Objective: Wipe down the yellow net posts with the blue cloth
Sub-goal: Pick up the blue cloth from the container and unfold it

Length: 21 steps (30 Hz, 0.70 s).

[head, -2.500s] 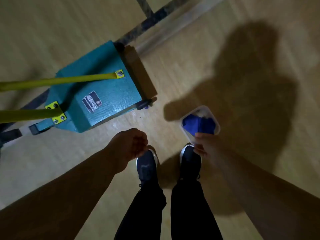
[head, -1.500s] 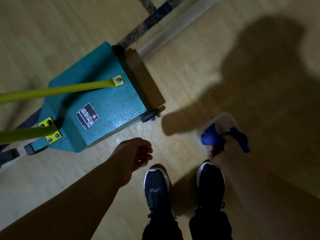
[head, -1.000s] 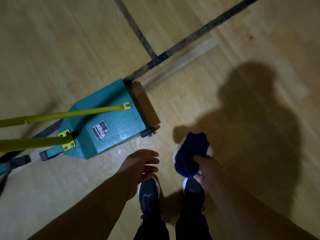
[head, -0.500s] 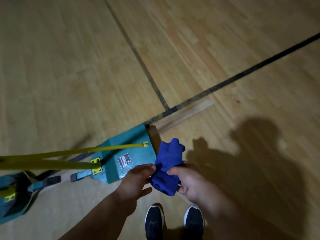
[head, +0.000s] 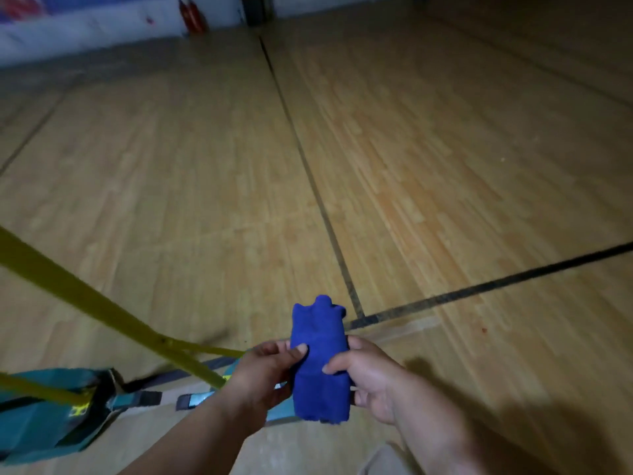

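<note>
Both hands pinched the bunched blue cloth [head: 320, 365]: left hand [head: 263, 371], right hand [head: 364, 378]. Yellow posts [head: 102, 310] stood left, untouched. Risk: loose wad slipping mid-wipe.

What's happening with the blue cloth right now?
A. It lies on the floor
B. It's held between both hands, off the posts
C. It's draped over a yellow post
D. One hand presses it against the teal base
B: the left hand and right hand both grip the bunched blue cloth in the air, with the yellow net posts off to the left, untouched by it.
</note>
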Each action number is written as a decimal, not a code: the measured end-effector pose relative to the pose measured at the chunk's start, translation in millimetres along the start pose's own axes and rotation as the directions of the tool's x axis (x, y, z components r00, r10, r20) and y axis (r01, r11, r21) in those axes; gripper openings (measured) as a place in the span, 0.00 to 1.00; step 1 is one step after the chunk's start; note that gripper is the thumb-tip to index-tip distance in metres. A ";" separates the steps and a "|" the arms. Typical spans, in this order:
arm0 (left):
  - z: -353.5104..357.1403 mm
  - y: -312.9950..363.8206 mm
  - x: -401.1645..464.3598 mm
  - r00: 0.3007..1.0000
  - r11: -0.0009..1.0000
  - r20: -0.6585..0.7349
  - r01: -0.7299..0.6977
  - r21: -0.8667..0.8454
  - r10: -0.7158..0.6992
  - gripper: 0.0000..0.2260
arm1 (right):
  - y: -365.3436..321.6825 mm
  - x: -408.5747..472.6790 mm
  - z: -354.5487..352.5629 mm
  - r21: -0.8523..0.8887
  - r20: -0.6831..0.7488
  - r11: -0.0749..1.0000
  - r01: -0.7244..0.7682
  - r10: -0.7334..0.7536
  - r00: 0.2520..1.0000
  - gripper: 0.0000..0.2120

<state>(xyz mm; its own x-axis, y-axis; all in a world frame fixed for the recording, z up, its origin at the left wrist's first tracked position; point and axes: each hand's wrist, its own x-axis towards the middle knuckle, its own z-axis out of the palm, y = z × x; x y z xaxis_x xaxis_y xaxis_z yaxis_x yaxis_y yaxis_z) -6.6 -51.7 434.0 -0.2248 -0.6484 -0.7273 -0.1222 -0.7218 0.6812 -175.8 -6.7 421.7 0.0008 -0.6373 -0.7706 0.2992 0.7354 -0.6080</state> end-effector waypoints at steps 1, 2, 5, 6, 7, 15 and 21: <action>-2.7 12.7 -10.9 0.999 0.999 -0.011 -0.037 -0.020 0.037 0.12 | -13.9 -8.9 8.9 -0.024 0.003 0.999 0.025 -0.025 1.000 0.17; -5.5 24.7 -20.8 0.997 0.997 -0.028 -0.076 -0.018 0.075 0.12 | -26.2 -17.9 17.9 -0.043 0.005 0.998 0.047 -0.047 0.999 0.17; -16.5 60.6 -53.4 0.979 0.981 -0.061 -0.194 -0.003 0.194 0.07 | -60.0 -43.5 45.4 -0.050 0.025 0.994 0.099 -0.098 0.995 0.13; -20.2 72.4 -63.5 0.971 0.973 -0.071 -0.228 0.012 0.229 0.06 | -70.0 -51.2 53.5 -0.045 0.040 0.993 0.109 -0.107 0.993 0.12; -24.7 83.8 -73.1 0.962 0.966 -0.082 -0.259 0.021 0.259 0.06 | -79.6 -58.5 61.6 -0.041 0.059 0.992 0.121 -0.119 0.991 0.12; -69.8 156.8 -148.4 0.900 0.903 -0.086 -0.423 0.071 0.428 0.12 | -129.9 -112.2 132.0 0.008 0.164 0.974 0.225 -0.223 0.961 0.11; -113.1 203.4 -199.8 0.835 0.826 -0.034 -0.535 0.176 0.549 0.12 | -145.0 -137.1 212.8 0.153 0.137 0.963 0.222 -0.244 0.960 0.12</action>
<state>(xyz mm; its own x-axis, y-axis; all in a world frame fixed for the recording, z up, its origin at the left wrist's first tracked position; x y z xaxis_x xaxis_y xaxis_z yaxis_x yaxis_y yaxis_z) 122.8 -96.3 708.5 -0.2224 -0.9458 -0.2366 -0.1506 -0.2065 0.9668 -16.2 -74.9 656.2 0.0590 -0.8227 -0.5654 0.4342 0.5312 -0.7275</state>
